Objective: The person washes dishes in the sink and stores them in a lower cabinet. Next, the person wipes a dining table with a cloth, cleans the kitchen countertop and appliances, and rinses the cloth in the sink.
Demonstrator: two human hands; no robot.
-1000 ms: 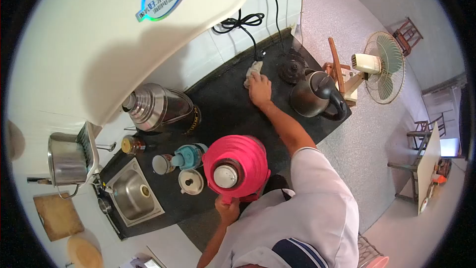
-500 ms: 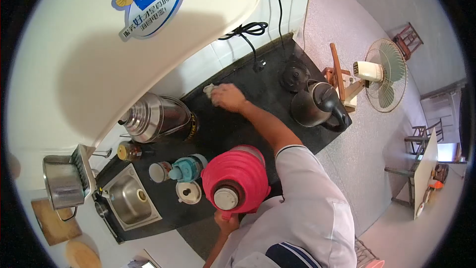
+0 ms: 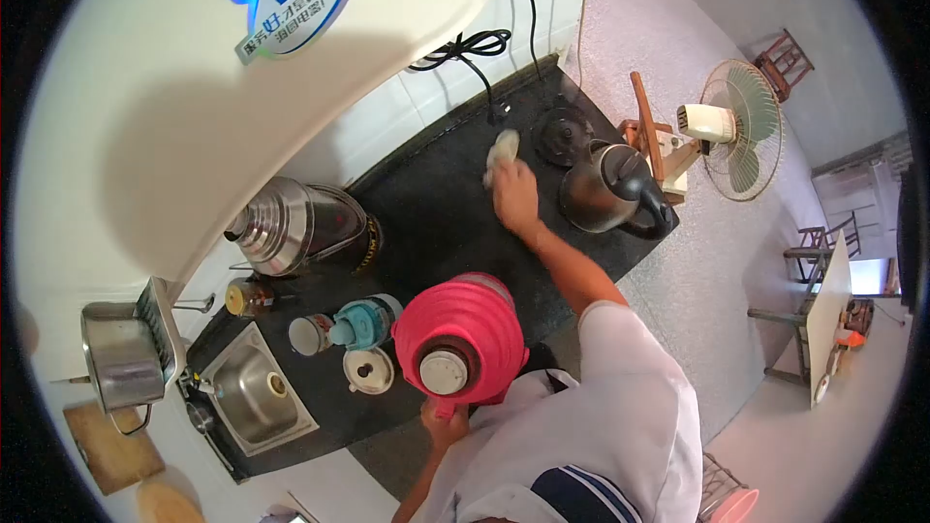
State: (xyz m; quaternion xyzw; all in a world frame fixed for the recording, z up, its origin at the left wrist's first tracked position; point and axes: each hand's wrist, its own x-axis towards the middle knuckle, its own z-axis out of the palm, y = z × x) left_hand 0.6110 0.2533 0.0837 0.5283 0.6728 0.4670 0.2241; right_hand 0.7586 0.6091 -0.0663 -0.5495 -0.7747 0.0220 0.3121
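Observation:
A pale crumpled cloth [image 3: 503, 148] is in my right hand [image 3: 516, 192], pressed to the black countertop [image 3: 426, 184] near the back edge. The closed fingers are slightly blurred. My left hand [image 3: 446, 423] is wrapped round the handle of a pink thermos flask [image 3: 465, 324], which has a pale stopper [image 3: 445, 372] facing me. Part of that grip is hidden under the flask. To the right of my right hand stand a steel electric kettle [image 3: 605, 189] and its round black base [image 3: 562, 136].
A steel thermos [image 3: 291, 228] stands against the wall. Nearer are a jar [image 3: 247, 297], a white cup [image 3: 310, 335], a teal bottle [image 3: 363, 323], a lidded pot [image 3: 369, 370] and a sink [image 3: 257, 387]. A black plug [image 3: 498, 113] lies by the wall. A fan [image 3: 741, 126] stands beyond the counter.
My right hand has swept the cloth rightward along the counter, from near the steel thermos toward the plug and kettle base. The left hand still holds the pink flask. The view has shifted slightly.

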